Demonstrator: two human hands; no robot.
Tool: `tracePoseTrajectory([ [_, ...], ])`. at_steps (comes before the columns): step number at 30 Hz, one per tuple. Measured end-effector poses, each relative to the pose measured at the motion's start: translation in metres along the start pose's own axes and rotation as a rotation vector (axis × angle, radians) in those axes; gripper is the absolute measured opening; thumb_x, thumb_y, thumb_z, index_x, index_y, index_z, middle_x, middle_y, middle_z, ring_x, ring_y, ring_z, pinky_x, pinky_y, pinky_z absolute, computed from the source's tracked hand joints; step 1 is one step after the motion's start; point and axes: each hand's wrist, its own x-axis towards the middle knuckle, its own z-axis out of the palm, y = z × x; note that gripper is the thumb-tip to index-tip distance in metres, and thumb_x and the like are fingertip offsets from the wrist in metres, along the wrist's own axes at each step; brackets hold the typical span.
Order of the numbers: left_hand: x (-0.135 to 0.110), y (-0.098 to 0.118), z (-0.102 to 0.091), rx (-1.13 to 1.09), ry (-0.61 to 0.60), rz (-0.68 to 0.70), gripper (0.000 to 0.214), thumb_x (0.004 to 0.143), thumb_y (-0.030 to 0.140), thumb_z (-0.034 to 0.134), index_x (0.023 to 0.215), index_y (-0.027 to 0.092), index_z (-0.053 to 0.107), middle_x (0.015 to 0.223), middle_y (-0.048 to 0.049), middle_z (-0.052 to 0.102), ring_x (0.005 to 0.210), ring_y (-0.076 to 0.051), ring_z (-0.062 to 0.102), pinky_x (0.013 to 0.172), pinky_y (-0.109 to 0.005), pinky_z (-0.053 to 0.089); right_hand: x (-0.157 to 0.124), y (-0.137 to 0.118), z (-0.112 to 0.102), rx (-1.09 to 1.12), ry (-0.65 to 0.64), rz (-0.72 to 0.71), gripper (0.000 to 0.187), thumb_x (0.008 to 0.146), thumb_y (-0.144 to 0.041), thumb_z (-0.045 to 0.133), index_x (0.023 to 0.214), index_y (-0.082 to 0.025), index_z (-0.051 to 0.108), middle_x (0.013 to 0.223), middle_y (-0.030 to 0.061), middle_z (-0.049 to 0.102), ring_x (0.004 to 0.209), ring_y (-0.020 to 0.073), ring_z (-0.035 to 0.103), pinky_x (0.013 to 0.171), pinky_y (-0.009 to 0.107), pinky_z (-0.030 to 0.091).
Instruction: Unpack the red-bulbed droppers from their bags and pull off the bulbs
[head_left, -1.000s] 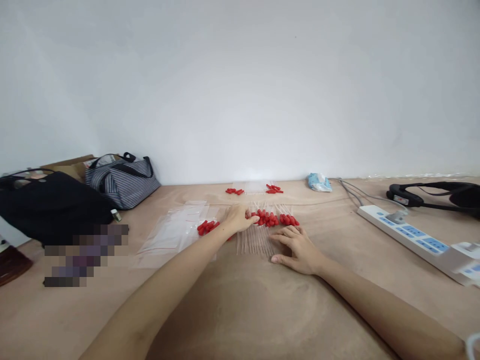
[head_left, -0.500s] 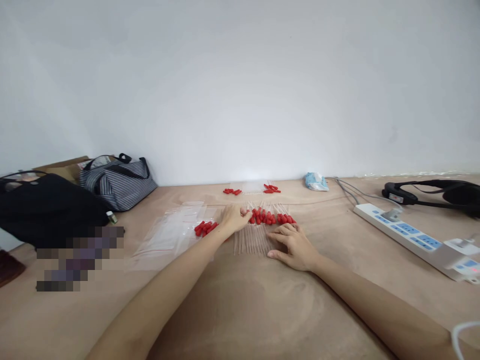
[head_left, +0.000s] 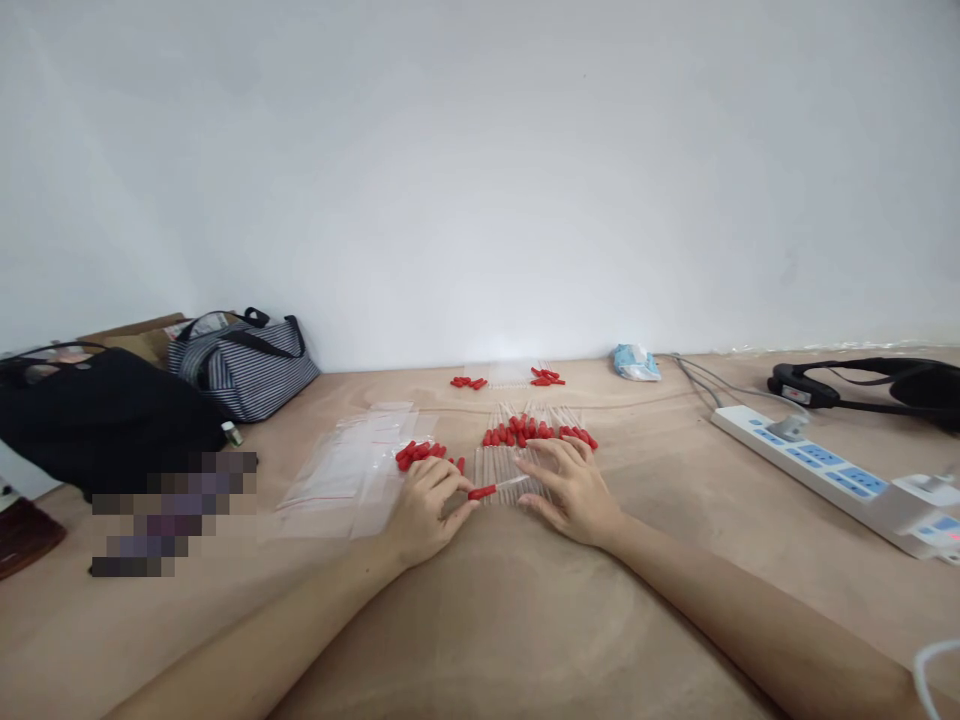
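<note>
My left hand (head_left: 429, 510) pinches the end of a red rubber bulb (head_left: 481, 492) between thumb and fingertips. From that bulb a clear thin tube (head_left: 511, 482) points right, so the piece looks like a dropper. Around the tube's far end is my right hand (head_left: 574, 490), its thumb and fingers apart. Beneath lies a row of clear thin tubes (head_left: 491, 465), partly covered by the dropper and the right hand. Just beyond them is a pile of red-bulbed droppers (head_left: 525, 430). Loose red bulbs (head_left: 420, 455) lie behind my left hand.
Clear zip bags (head_left: 345, 460) are spread at left. Farther back are more red bulbs (head_left: 469, 383) and droppers (head_left: 547, 377). A power strip (head_left: 817, 470) and black headset (head_left: 862, 388) lie right, a blue tissue pack (head_left: 636, 362) behind. Striped (head_left: 244, 365) and black bags (head_left: 112, 420) stand left.
My left hand has come back toward me from the dropper pile and now has a dropper in its fingers. My right hand has shifted slightly, with its fingers around the tube end.
</note>
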Motion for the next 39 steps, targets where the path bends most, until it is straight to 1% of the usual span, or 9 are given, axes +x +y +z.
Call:
tracePoseTrajectory([
  [6,0.002,0.004,0.004,-0.007,0.005,0.055,0.01,0.077,0.027,0.054,0.077,0.019,0.06,0.076,-0.0033,0.06,0.077,-0.017,0.051,0.075,-0.034,0.038,0.003,-0.005,0.006,0.059,-0.032,-0.022,0.018,0.083,-0.034,0.048,0.086,-0.027,0.065,0.102,0.0029,0.059,0.097,0.0186,0.048,0.091,0.044,0.026],
  [8,0.004,0.006,0.004,-0.016,-0.02,0.058,0.014,0.078,0.028,0.053,0.087,0.019,0.06,0.085,-0.0046,0.061,0.084,-0.018,0.053,0.079,-0.035,0.038,0.003,-0.005,0.005,0.069,-0.022,-0.031,0.018,0.083,-0.032,0.048,0.084,-0.026,0.065,0.099,0.0026,0.06,0.096,0.018,0.049,0.091,0.044,0.026],
  [11,0.006,0.008,0.007,-0.03,-0.104,0.109,0.034,0.081,0.033,0.049,0.111,0.019,0.052,0.108,-0.0074,0.059,0.104,-0.021,0.049,0.09,-0.039,0.035,0.002,-0.007,0.004,0.071,0.009,-0.052,0.017,0.083,-0.03,0.048,0.084,-0.025,0.064,0.097,0.0027,0.061,0.094,0.0173,0.049,0.092,0.043,0.027],
  [13,0.007,0.008,0.01,-0.032,-0.156,0.146,0.035,0.084,0.033,0.044,0.116,0.019,0.049,0.117,-0.0079,0.055,0.113,-0.022,0.044,0.095,-0.042,0.032,0.002,-0.009,0.003,0.073,0.028,-0.075,0.017,0.083,-0.03,0.048,0.085,-0.025,0.064,0.095,0.0027,0.062,0.094,0.0169,0.05,0.093,0.042,0.028],
  [16,0.006,0.007,0.016,-0.056,-0.184,0.151,0.027,0.088,0.026,0.037,0.106,0.021,0.057,0.117,-0.0057,0.056,0.117,-0.02,0.042,0.098,-0.045,0.03,0.002,-0.011,0.001,0.074,0.038,-0.12,0.017,0.083,-0.029,0.047,0.087,-0.024,0.063,0.092,0.0023,0.063,0.094,0.0163,0.05,0.094,0.041,0.028],
  [22,0.005,0.006,0.016,-0.103,-0.157,0.161,0.022,0.086,0.022,0.04,0.084,0.019,0.062,0.107,-0.0046,0.063,0.113,-0.02,0.048,0.099,-0.047,0.026,0.002,-0.011,-0.003,0.079,0.018,-0.137,0.016,0.083,-0.028,0.048,0.082,-0.024,0.063,0.082,-0.0009,0.065,0.09,0.0152,0.052,0.094,0.041,0.026],
  [27,0.005,0.01,0.011,-0.093,-0.137,0.197,0.021,0.086,0.02,0.042,0.082,0.02,0.063,0.103,-0.0037,0.065,0.112,-0.02,0.048,0.101,-0.047,0.023,0.0,-0.011,-0.006,0.037,-0.016,-0.145,0.015,0.082,-0.027,0.048,0.081,-0.026,0.063,0.081,-0.0021,0.065,0.087,0.0149,0.051,0.092,0.042,0.025],
  [33,0.004,0.01,0.009,-0.095,-0.151,0.192,0.021,0.085,0.017,0.043,0.08,0.021,0.063,0.103,-0.0015,0.065,0.113,-0.021,0.047,0.104,-0.052,0.011,-0.003,-0.009,-0.007,0.032,-0.009,-0.148,0.014,0.082,-0.026,0.048,0.081,-0.025,0.063,0.082,-0.0032,0.065,0.088,0.0152,0.05,0.092,0.043,0.024],
  [39,0.004,0.011,0.009,-0.115,-0.183,0.183,0.024,0.084,0.015,0.04,0.08,0.021,0.062,0.103,-0.003,0.065,0.113,-0.02,0.047,0.104,-0.052,0.012,-0.004,-0.01,-0.004,0.023,-0.021,-0.145,0.014,0.081,-0.026,0.049,0.081,-0.026,0.063,0.08,-0.0029,0.064,0.089,0.0153,0.05,0.093,0.043,0.023],
])
